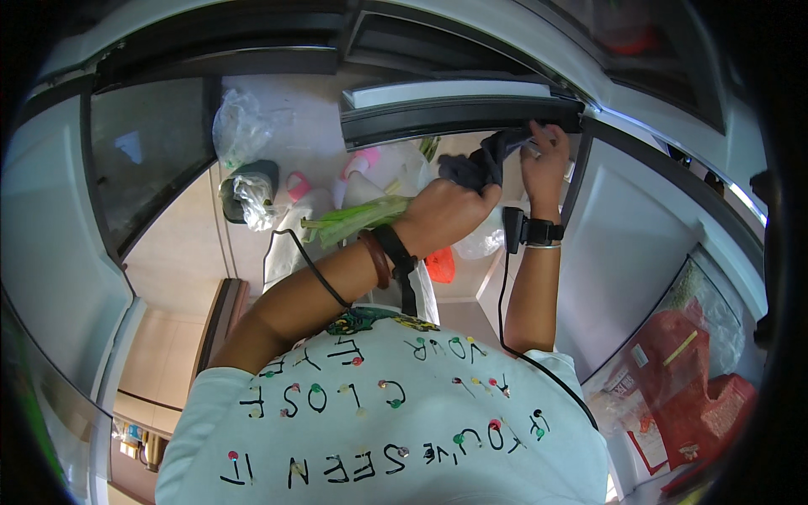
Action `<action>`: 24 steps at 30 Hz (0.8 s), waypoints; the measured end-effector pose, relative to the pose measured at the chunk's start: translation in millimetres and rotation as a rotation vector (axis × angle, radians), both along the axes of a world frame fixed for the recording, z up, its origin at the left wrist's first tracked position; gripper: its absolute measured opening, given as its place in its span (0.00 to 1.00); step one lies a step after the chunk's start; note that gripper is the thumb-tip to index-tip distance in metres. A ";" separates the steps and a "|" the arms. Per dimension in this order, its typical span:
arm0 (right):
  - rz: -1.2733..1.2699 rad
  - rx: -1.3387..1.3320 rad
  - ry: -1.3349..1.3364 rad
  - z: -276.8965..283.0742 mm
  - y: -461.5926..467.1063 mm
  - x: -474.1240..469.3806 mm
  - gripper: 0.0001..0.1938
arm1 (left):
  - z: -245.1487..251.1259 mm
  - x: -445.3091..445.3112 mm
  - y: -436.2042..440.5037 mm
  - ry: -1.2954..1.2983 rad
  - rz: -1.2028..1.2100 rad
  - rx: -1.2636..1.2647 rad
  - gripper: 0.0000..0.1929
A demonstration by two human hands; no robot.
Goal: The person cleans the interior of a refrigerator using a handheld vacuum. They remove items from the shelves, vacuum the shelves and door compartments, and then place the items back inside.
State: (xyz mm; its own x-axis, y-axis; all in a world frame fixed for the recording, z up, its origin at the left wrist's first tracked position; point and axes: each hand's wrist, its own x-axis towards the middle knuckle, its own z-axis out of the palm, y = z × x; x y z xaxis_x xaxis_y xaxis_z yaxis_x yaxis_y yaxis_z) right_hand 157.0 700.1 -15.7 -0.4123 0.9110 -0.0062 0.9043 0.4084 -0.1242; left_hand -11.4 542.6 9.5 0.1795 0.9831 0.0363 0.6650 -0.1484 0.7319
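Observation:
My left hand [445, 214] grips a dark grey cloth [483, 161], with part of it bunched above the knuckles. The cloth runs up to the right along the lower edge of a black-framed shelf or drawer [454, 117]. At its far end, the fingers of my right hand [546, 158] are bent around the cloth, close to the frame's right corner. Part of that grip is hidden by the fingers. Long green leaves of a vegetable [360, 218] show beyond my left wrist, partly covered by my forearm.
White door panels stand at left [57, 208] and right [625, 196]. A clear shelf at lower right holds a red bag [675, 379]. On the floor are a dark green bin [262, 180], a clear plastic bag [240, 129], pink slippers [298, 186] and a red bag [440, 265].

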 end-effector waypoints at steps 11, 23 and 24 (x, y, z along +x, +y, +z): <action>-0.015 0.101 -0.438 -26.3 -0.9 -33.1 0.07 | 16.0 -26.6 -23.6 0.081 -0.046 -0.027 0.09; -0.126 -0.357 0.224 -7.5 -195.0 -181.5 0.14 | 23.3 -105.9 -190.0 0.294 -0.017 -0.330 0.10; -0.126 -0.431 0.252 -13.0 -192.5 -175.5 0.14 | 21.0 -109.6 -200.8 0.294 -0.025 -0.350 0.10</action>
State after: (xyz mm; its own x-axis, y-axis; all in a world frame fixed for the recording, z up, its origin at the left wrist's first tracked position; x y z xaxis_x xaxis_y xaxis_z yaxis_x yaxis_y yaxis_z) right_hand -18.5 507.6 -28.7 -0.3368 0.8902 -0.3068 0.8634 0.1620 -0.4778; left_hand -121.0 341.8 30.5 0.1567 0.9224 -0.3531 0.8514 0.0550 0.5216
